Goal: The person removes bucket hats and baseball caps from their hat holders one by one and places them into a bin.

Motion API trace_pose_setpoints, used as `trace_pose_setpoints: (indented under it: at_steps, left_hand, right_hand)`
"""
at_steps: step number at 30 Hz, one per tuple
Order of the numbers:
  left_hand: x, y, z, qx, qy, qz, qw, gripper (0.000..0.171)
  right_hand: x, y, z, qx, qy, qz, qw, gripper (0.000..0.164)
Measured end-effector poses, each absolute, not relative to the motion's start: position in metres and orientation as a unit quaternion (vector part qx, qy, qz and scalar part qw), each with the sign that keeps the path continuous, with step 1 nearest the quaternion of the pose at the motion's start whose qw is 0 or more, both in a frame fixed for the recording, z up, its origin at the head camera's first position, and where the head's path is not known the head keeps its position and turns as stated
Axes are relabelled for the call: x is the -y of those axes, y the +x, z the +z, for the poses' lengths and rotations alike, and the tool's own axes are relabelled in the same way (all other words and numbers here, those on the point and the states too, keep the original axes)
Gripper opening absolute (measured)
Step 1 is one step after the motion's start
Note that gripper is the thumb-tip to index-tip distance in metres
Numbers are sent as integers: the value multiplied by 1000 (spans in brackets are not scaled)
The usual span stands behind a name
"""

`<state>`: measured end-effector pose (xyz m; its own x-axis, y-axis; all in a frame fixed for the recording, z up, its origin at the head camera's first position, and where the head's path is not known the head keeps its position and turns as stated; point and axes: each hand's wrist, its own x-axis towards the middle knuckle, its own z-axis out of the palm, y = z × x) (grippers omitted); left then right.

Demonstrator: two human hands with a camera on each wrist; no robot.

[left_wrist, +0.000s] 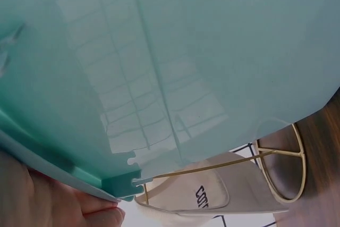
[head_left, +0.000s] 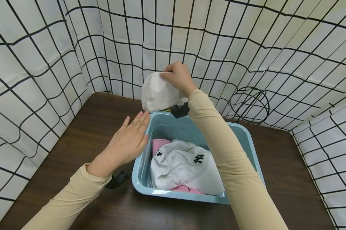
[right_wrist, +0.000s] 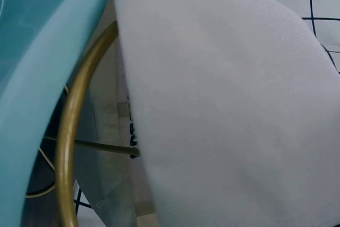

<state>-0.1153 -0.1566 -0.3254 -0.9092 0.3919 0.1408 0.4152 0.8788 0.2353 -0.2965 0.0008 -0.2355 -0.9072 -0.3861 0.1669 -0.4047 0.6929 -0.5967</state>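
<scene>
A white cap (head_left: pixel 158 92) stands up behind the basin, and my right hand (head_left: pixel 178 76) pinches its top edge. In the right wrist view, plain white cap cloth (right_wrist: pixel 228 99) fills much of the picture. My left hand (head_left: pixel 128 137) lies palm down at the left rim of a light blue basin (head_left: pixel 141 190), fingers straight and fingertips near the cap's lower edge. A gold wire stand (left_wrist: pixel 303 168) shows beside the lettered cap (left_wrist: pixel 207 190) in the left wrist view. Inside the basin lies another white cap (head_left: pixel 181 163) with black logos.
Pink cloth (head_left: pixel 160 145) lies under the cap in the basin. The basin stands on a dark wooden table (head_left: pixel 83 127). Black wire grid panels (head_left: pixel 127 48) with white sheeting behind enclose the back and sides. A round black wire shape (head_left: pixel 249 105) stands at the back right.
</scene>
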Motion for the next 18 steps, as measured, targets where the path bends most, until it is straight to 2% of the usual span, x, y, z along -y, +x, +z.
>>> trace_pose_setpoints:
  at_steps: [18]
  left_hand:
    - [157, -116, -326, 967, -211, -135, 47, 61]
  right_hand:
    - [-2, -297, -236, 895, 177, 400, 91, 21]
